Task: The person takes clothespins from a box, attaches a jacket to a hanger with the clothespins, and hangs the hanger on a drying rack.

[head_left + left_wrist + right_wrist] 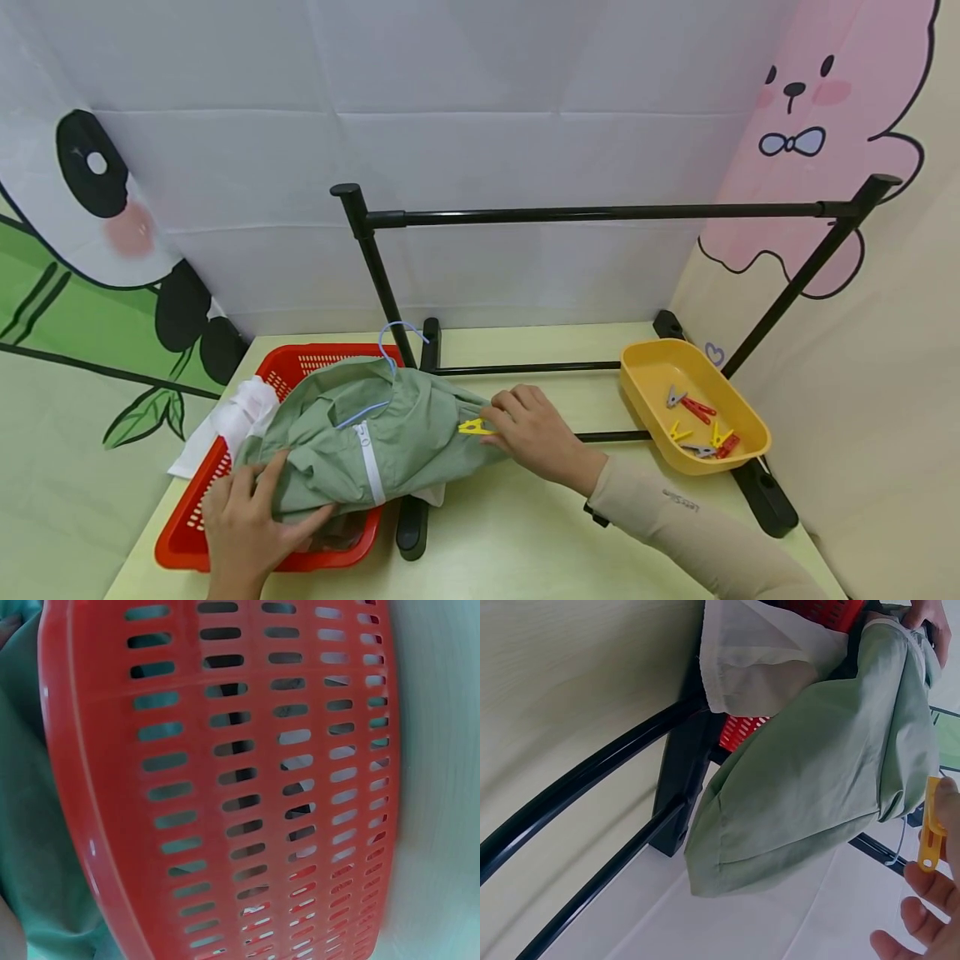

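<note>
A green jacket (423,433) with a white zipper lies over the red basket (183,533), a blue hanger (385,337) inside its neck. In the head view my right hand (536,433) pinches a yellow clothespin (474,427) at the jacket's right shoulder. The same clothespin (930,825) shows under the thumb in the right wrist view, beside the cloth. My left hand (243,517) holds the jacket's lower left part, thumb and fingers spread about the fabric. In the left wrist view the basket's slotted wall (187,825) hides most of the jacket (37,825).
A black rack (600,214) stands behind and right of the basket, its foot (412,525) beside it. At the right, a yellow tray (645,392) holds several red, yellow and grey clothespins (697,408). White cloth (243,408) hangs over the basket's left rim.
</note>
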Tool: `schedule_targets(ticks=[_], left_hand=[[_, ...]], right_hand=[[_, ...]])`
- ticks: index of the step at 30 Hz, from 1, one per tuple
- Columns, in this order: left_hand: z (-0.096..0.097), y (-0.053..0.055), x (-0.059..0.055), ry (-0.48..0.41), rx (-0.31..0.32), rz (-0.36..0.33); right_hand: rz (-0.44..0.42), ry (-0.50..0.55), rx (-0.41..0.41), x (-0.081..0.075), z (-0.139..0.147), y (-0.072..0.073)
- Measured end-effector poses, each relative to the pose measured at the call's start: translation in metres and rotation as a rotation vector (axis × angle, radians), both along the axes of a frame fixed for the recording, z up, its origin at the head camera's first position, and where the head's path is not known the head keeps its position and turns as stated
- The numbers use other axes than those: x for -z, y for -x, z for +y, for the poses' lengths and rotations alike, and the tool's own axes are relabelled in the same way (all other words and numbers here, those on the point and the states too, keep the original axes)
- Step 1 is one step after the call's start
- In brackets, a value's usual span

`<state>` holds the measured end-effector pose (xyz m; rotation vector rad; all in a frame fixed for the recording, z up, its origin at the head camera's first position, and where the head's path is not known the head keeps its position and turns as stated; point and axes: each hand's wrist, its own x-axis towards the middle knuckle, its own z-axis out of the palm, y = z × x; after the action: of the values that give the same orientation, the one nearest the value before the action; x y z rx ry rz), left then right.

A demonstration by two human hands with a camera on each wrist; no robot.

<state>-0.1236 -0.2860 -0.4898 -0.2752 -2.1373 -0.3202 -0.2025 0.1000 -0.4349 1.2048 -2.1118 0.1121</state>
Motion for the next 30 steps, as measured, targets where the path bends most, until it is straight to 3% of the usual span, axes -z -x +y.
schedule_targets(ticks=[17, 30], left_hand=[[0.0, 0.0, -0.002, 0.003, -0.004, -0.008], [-0.001, 0.003, 0.0, 0.004, -0.001, 0.008]], right_hand=[[-0.004, -0.036, -0.019, -0.008, -0.017, 0.004], [0.065, -0.035, -0.028, -0.009, -0.028, 0.007]])
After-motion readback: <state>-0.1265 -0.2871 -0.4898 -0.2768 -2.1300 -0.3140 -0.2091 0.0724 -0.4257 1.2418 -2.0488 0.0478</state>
